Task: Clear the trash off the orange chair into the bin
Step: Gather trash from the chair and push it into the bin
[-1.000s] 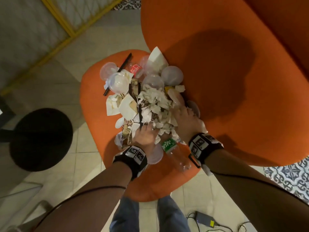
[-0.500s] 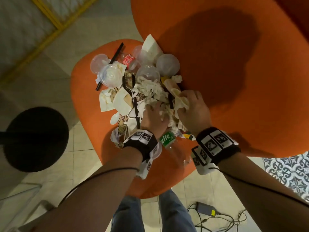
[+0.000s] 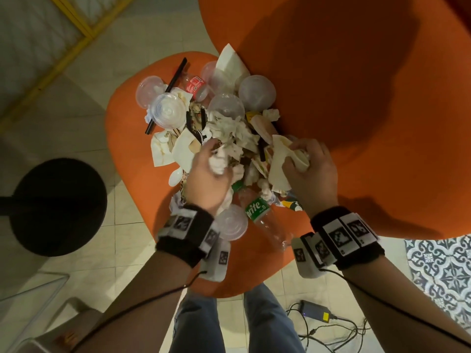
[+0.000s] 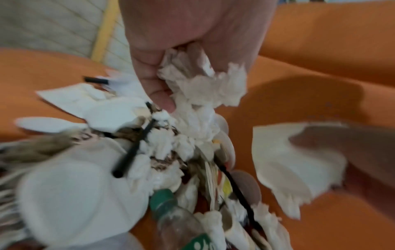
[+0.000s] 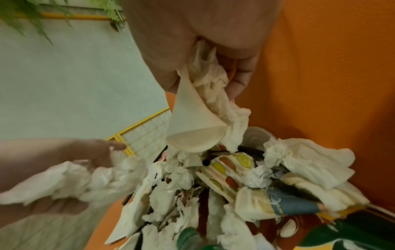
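My left hand [image 3: 207, 171] has its fingers curled tight round a wad of crumpled white tissue [image 4: 200, 88], and my right hand [image 3: 309, 169] is closed on a flattened paper cup [image 5: 192, 121] with more tissue bunched against it. Both handfuls sit just above the trash heap [image 3: 216, 128] that covers the seat of the orange chair [image 3: 356, 123]: clear plastic lids, black straws, torn paper and a plastic spoon. The bin [image 3: 54, 206] I take to be the dark round thing on the floor to my left, well apart from the heap. To do this step well I should squeeze each wad firmly before lifting, since loose shreds trail from both fists and would likely drop on the tiles, then carry both loads low and straight over the opening. The straws [image 4: 133, 148] lie tangled among the tissue, so I should lift slowly and let them fall free. As for writing, the clear bottle [image 3: 265, 220] near my wrists has a green label reading "prite", presumably Sprite; a bottle with a red label [image 3: 195, 86] sits at the far side, its print too small to read.
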`<state>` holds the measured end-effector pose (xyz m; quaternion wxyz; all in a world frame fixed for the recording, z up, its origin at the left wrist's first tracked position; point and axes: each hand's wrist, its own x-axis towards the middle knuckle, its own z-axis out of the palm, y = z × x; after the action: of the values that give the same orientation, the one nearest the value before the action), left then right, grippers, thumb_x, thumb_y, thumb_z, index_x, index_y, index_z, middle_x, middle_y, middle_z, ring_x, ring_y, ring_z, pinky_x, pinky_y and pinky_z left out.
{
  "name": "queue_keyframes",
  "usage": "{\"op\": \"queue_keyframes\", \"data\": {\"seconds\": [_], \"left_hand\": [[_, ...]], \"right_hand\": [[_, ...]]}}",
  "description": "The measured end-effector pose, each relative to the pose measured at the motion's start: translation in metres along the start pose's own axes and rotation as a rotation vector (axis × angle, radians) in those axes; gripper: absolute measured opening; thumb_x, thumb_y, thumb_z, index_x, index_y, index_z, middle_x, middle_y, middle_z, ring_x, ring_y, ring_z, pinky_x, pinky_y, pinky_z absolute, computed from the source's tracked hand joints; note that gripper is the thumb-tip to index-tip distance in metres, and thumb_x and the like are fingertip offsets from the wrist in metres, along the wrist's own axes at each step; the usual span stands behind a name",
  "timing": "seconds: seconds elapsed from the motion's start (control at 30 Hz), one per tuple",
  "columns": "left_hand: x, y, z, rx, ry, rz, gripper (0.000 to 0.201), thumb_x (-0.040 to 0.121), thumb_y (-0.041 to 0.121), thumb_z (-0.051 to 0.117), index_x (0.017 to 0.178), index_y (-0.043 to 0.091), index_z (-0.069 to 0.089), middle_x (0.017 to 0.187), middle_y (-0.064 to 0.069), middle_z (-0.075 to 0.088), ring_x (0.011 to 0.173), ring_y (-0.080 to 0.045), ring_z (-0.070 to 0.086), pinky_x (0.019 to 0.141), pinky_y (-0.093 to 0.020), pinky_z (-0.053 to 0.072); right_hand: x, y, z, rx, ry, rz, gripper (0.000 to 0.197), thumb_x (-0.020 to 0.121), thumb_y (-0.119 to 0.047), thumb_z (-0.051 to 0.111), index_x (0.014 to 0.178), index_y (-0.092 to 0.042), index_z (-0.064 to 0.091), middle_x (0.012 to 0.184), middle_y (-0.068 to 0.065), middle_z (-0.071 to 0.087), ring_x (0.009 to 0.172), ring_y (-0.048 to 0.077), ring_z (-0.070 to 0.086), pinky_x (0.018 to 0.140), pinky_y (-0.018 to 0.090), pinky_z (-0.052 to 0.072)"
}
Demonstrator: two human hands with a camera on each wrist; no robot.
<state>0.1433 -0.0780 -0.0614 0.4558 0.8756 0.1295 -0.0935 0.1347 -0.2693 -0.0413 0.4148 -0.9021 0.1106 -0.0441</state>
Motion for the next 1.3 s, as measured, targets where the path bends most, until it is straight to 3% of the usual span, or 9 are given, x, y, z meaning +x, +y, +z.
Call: {"op": "queue_keyframes", "data": {"seconds": [0.1,0.2,0.3,0.4,0.5,0.8,1.03,1.2,1.3], "left_hand": [[-0.012,-0.024,-0.027,-0.121,0.117,-0.264,0.053,0.083,0.024,0.062,0.129,0.036,0.039,0.112,-0.009,0.065,0.067,-0.033,0.06,0.058,-0.032,0.051],[-0.02,-0.043,-0.032,-0.038,0.018,-0.482,0.056,0.079,0.036,0.063,0.13,0.03,0.041,0.086,0.0,0.069,0.062,-0.018,0.061,0.059,-0.03,0.056],[-0.014,-0.049,-0.019,-0.009,-0.08,-0.576,0.062,0.074,0.032,0.072,0.129,0.02,0.047,0.109,-0.008,0.067,0.069,-0.01,0.061,0.045,-0.011,0.048],[-0.004,-0.045,-0.003,0.091,-0.153,-0.621,0.098,0.054,0.049,0.081,0.138,0.021,0.04,0.143,-0.012,0.043,0.12,-0.03,0.052,0.091,-0.041,0.053],[0.003,-0.04,0.004,0.128,-0.152,-0.677,0.098,0.063,0.041,0.082,0.143,0.012,0.033,0.148,-0.015,0.036,0.133,-0.036,0.038,0.105,-0.049,0.041],[-0.008,-0.036,-0.001,-0.083,-0.108,-0.628,0.067,0.071,0.03,0.076,0.128,0.011,0.045,0.118,-0.008,0.061,0.097,-0.026,0.06,0.071,-0.031,0.048],[-0.035,-0.034,-0.018,-0.29,-0.139,-0.656,0.028,0.077,0.008,0.071,0.099,0.008,0.055,0.078,-0.002,0.058,0.061,-0.011,0.053,0.036,-0.013,0.041],[-0.049,-0.037,-0.033,-0.376,-0.177,-0.694,0.058,0.07,0.014,0.074,0.122,0.003,0.051,0.1,-0.009,0.063,0.091,-0.03,0.063,0.073,-0.041,0.059],[-0.062,-0.036,-0.055,-0.444,-0.078,-0.675,0.06,0.082,0.014,0.066,0.137,0.012,0.041,0.1,0.007,0.045,0.089,-0.011,0.046,0.056,-0.011,0.045]], "right_hand": [[-0.011,-0.004,0.006,0.103,-0.074,0.019,0.023,0.079,-0.01,0.066,0.098,-0.02,0.057,0.129,-0.001,0.054,0.108,0.011,0.054,0.087,0.034,0.051],[-0.02,-0.011,0.015,0.145,-0.181,0.094,0.025,0.079,-0.011,0.068,0.101,-0.02,0.059,0.107,-0.005,0.057,0.093,0.012,0.056,0.078,0.041,0.054],[-0.025,-0.019,0.024,0.128,-0.279,0.149,0.028,0.081,-0.016,0.067,0.106,-0.025,0.058,0.095,-0.005,0.058,0.082,0.019,0.059,0.068,0.038,0.054],[-0.025,-0.018,0.032,0.076,-0.311,0.128,0.027,0.082,-0.017,0.066,0.107,-0.024,0.058,0.089,-0.006,0.056,0.071,0.011,0.055,0.058,0.02,0.044],[-0.02,-0.018,0.036,0.045,-0.299,0.127,0.027,0.082,-0.017,0.066,0.108,-0.023,0.058,0.09,-0.006,0.055,0.063,0.003,0.048,0.049,0.009,0.032],[-0.01,-0.023,0.033,0.102,-0.274,0.116,0.025,0.082,-0.016,0.067,0.105,-0.023,0.06,0.09,-0.005,0.059,0.065,-0.003,0.051,0.051,0.006,0.039],[-0.011,-0.031,0.029,0.104,-0.269,0.117,0.025,0.081,-0.016,0.068,0.104,-0.021,0.061,0.088,-0.008,0.058,0.067,-0.004,0.051,0.051,0.002,0.037],[-0.017,-0.049,0.036,0.167,-0.265,0.086,0.024,0.08,-0.017,0.067,0.102,-0.026,0.06,0.098,-0.007,0.06,0.087,0.011,0.057,0.071,0.025,0.047],[-0.023,-0.072,0.044,0.211,-0.282,0.05,0.024,0.08,-0.016,0.067,0.099,-0.029,0.059,0.089,-0.015,0.06,0.081,0.009,0.059,0.071,0.033,0.053]]}}
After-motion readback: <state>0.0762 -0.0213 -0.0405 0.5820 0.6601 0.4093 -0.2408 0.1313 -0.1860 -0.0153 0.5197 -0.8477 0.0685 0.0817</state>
